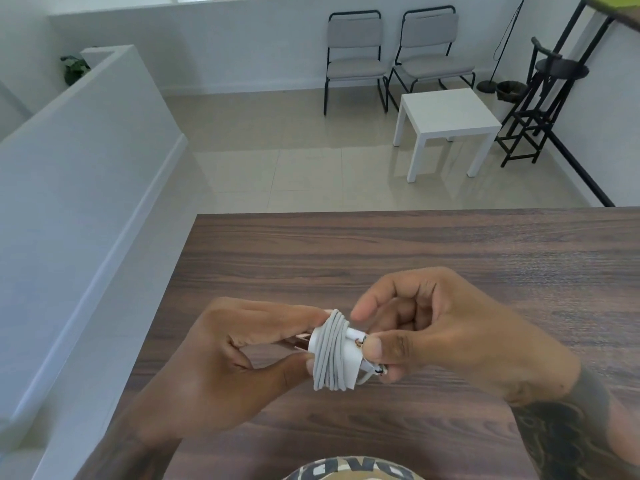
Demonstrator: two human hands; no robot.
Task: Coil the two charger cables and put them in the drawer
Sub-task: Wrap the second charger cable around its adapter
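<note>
A white charger point(330, 351) with its cable wound in several turns around the plug block is held above the dark wooden table point(450, 258). My left hand point(221, 362) pinches the block between forefinger and thumb on its left side, by the metal prongs. My right hand point(436, 330) grips the cable's connector end at the block's right side between thumb and fingers. No second cable and no drawer are in view.
Beyond the table's far edge lie a tiled floor, a small white side table point(446, 116), two grey chairs point(356, 60), and black stools point(540, 98) at the right. A white partition wall point(69, 161) runs along the left.
</note>
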